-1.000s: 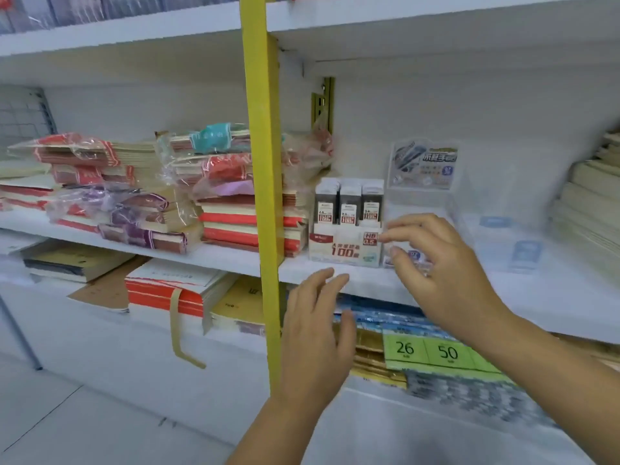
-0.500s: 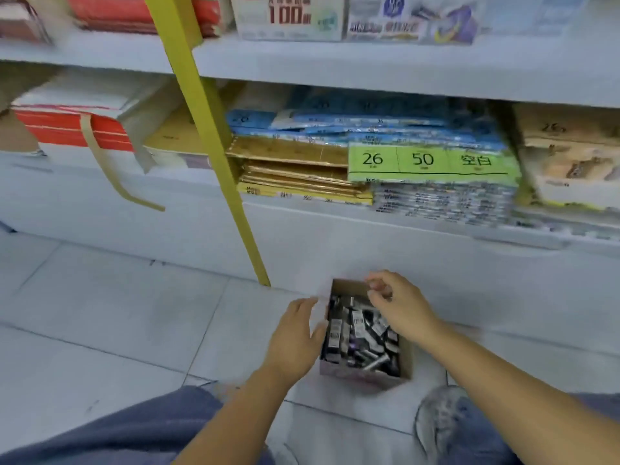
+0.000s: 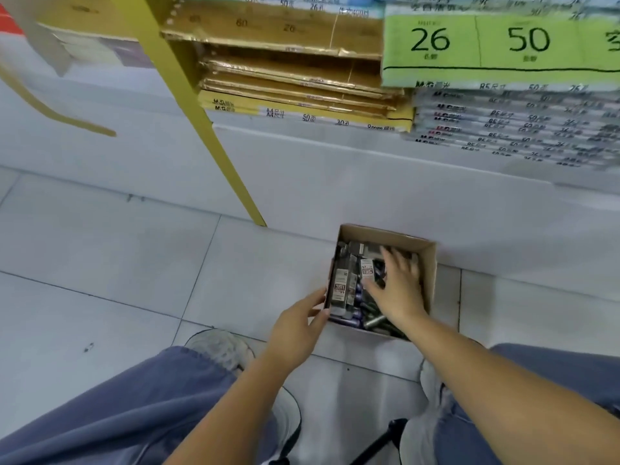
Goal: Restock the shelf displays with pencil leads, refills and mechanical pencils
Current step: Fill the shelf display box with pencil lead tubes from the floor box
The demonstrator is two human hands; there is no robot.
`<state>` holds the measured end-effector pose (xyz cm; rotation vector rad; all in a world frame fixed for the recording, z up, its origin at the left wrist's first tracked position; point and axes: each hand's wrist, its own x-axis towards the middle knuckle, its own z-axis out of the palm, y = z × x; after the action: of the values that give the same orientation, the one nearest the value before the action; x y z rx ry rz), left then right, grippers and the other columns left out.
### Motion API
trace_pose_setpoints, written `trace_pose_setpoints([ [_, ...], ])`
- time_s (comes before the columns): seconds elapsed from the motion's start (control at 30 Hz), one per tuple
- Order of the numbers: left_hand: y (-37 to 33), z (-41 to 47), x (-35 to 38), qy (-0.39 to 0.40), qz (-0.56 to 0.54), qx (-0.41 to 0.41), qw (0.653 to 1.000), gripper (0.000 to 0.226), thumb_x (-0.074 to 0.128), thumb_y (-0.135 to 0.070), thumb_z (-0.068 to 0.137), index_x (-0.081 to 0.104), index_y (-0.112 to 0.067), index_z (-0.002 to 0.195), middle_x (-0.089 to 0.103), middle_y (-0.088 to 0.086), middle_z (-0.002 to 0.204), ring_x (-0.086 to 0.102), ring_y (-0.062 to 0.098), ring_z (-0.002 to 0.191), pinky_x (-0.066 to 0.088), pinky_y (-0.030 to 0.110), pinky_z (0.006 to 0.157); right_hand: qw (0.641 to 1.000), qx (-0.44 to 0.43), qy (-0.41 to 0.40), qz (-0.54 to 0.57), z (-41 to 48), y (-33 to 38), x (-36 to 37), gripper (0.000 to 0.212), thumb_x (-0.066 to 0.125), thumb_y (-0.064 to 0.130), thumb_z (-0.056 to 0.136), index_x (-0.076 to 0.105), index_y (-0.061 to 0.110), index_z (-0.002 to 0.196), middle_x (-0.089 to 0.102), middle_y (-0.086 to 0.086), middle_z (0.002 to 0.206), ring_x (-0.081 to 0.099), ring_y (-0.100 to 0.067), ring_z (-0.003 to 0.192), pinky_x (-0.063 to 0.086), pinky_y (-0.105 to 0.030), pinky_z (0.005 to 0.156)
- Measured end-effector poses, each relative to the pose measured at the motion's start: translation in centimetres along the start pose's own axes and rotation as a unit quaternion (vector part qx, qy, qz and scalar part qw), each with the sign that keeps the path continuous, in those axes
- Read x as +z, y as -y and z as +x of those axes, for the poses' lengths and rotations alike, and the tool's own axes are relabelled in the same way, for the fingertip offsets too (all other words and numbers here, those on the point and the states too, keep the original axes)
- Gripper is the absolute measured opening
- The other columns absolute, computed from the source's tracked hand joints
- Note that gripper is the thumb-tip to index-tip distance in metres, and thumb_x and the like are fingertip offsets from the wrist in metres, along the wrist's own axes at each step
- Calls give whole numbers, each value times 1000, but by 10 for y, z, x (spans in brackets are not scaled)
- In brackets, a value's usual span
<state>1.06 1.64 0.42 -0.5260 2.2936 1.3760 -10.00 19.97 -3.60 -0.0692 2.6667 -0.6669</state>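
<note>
A small open cardboard box [image 3: 432,263] stands on the white floor tiles below the shelf. It holds several small dark pencil-lead cases [image 3: 345,283] with white and red labels, lying loose in a heap. My right hand [image 3: 399,290] reaches into the box from the right, its fingers spread over the cases and the thumb low among them. No case is plainly held. My left hand [image 3: 298,327] rests against the outside of the box's left wall with its fingers nearly straight, the fingertips by the rim.
A yellow upright post [image 3: 201,122] slants down to the floor left of the box. Above, the lowest shelf holds stacked brown paper packs [image 3: 295,78] and pads under a green "26 / 50" label [image 3: 479,45]. My knees and grey shoes [image 3: 221,350] flank the box.
My view has dropped from the upper shelf display to the floor. Both hands left the shelf and came to the box; the right hand has sunk deeper among the cases.
</note>
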Motion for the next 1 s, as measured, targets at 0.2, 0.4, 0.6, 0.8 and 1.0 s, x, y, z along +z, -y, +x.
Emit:
trace_pose_setpoints([
  [0.2,1,2,0,0,-59,-15,998,41,55,-22,102,52,-42,137,60,-23,128,53,-26,97,37,-5,77,996,-11,-49,-77,15,-4,5,70,58,46,91,31,18,149,37,-4,148,31,-31,127,28,-38,109],
  [0.4,0,1,-1,5,-62,-12,998,41,54,-23,102,50,-55,126,58,-36,121,55,-24,99,39,-4,78,984,-55,-47,-163,27,-5,2,55,56,45,92,47,21,140,45,-3,133,38,-27,121,30,-39,104],
  [0.6,4,3,-1,14,-61,-14,998,42,54,-25,102,52,-38,141,61,-19,132,60,1,115,42,3,87,988,-65,25,-135,26,-11,8,60,55,48,92,39,24,144,48,-5,141,44,-33,116,38,-39,98],
  [0.8,2,2,-2,20,-73,-13,997,42,53,-23,102,52,-41,140,62,-21,131,61,0,116,45,22,100,996,-49,40,-70,17,-7,10,70,70,48,81,44,22,141,46,-8,128,39,-29,115,39,-40,99],
  [1.0,2,2,-2,22,-69,-11,997,42,51,-26,103,50,-43,141,60,-22,132,60,0,116,45,22,99,998,-24,54,-19,21,-3,0,39,61,23,89,55,14,126,60,-11,115,51,-31,109,46,-39,90],
])
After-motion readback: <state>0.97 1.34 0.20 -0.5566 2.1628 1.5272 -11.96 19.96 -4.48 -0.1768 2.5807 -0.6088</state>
